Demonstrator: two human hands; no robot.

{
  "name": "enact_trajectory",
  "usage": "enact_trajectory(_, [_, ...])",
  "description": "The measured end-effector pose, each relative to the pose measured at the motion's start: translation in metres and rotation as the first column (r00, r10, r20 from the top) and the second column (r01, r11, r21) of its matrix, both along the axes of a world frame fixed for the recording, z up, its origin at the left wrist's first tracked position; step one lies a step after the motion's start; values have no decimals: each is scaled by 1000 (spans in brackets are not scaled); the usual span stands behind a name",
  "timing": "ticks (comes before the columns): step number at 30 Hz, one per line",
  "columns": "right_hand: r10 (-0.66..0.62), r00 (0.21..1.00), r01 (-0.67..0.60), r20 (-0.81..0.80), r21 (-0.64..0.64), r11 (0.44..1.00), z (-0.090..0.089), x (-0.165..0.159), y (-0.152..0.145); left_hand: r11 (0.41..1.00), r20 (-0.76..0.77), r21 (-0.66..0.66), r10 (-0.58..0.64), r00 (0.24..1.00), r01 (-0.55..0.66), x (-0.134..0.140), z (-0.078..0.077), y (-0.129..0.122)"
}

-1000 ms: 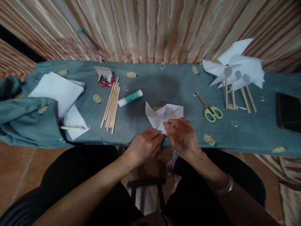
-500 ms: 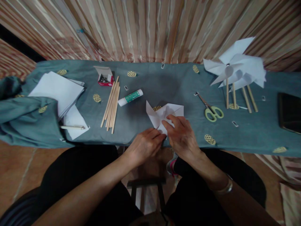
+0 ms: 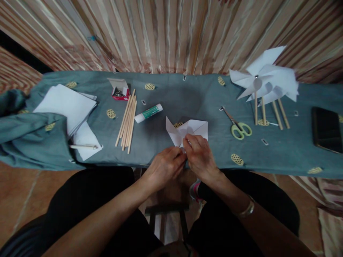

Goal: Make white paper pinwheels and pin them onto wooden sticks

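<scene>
A white paper piece (image 3: 197, 127), cut and partly folded like a pinwheel, lies at the table's near edge in front of me. My left hand (image 3: 167, 162) pinches its near corner between thumb and fingers. On the right side of that same paper, my right hand (image 3: 199, 155) has its fingers curled and pressed together at the paper's near part, close to the left fingertips. The spot where the fingertips meet is partly hidden. Past the paper lies a white and green glue stick (image 3: 148, 113). Green-handled scissors (image 3: 237, 126) rest to the right.
Several wooden sticks (image 3: 126, 123) lie left of the glue stick, beside an open red box (image 3: 120, 93) of small metal pieces. Far left are stacked paper sheets (image 3: 66, 105) and a pen (image 3: 84, 146). Finished paper pinwheels (image 3: 265, 76) and a black phone (image 3: 327, 129) lie right.
My right hand's fingers, spread over the paper before, have drawn together and moved left toward the left fingertips. The left hand keeps its pinch at the near corner.
</scene>
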State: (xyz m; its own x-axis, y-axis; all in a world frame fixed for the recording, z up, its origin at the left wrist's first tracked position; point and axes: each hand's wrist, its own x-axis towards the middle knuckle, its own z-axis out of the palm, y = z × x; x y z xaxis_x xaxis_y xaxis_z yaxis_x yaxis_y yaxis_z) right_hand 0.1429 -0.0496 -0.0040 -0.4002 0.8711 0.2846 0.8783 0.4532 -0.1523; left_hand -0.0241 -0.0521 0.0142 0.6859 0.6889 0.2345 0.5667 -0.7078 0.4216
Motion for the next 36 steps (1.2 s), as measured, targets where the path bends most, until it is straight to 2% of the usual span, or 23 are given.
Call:
enact_trajectory(6, [9,1000,-9,-23,-12,1000,-2,0,2,1000,3,17,-6,1000,6,0,-2,1])
enact_trajectory(10, [7,995,-7,-95,-4,1000,2,7,4,1000,31,31,0,1000,-1,0,-7,2])
enact_trajectory(15, [-94,960,121,-265,84,989,8,32,20,996,23,85,-8,1000,6,-2,-9,3])
enact_trajectory(17, [-131,936,155,-326,50,987,8,44,30,995,20,100,-16,1000,13,-5,-8,5])
enact_trajectory(21, [-161,902,132,-400,-101,986,8,59,44,987,14,159,0,1000,-2,-16,-4,14])
enact_trajectory(28, [-346,830,256,-438,-253,933,17,64,33,972,-20,219,86,996,-80,-35,2,36])
enact_trajectory(32, [-394,815,270,-424,-324,907,21,62,25,977,69,197,74,995,-86,-28,5,30])
enact_trajectory(36, [-403,833,266,-380,-363,893,26,59,18,986,64,161,-44,997,33,-11,6,13])
